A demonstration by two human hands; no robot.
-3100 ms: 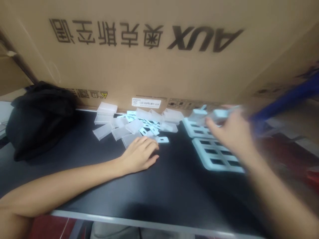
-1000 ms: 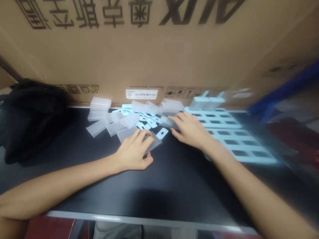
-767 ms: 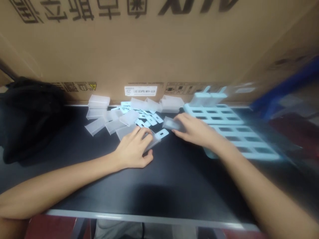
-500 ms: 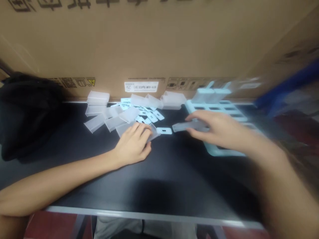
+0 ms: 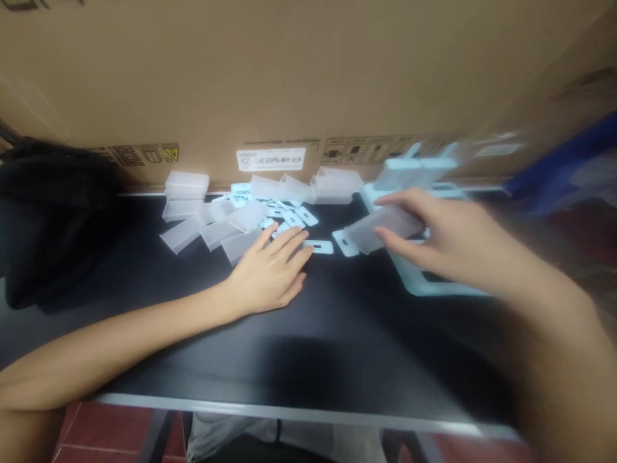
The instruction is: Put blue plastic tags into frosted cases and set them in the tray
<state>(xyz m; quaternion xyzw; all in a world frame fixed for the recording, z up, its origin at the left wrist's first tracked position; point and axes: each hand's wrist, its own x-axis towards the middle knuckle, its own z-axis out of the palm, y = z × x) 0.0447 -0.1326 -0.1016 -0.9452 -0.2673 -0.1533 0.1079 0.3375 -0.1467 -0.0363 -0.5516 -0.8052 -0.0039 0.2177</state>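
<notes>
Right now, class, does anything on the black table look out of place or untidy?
Translucent plastic sleeves and pale blue flat tabs lie jumbled at all angles beside the brown cardboard box, not stacked. Nothing looks broken.

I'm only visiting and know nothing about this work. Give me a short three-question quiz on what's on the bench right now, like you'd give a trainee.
1. True or false: the right hand grips a clear plastic sleeve.
2. What stands behind the pile of sleeves? A) a glass window B) a cardboard box C) a metal shelf
3. Fill in: the left hand lies open, palm down, on the black ____.
Key: 1 true; 2 B; 3 table.
</notes>
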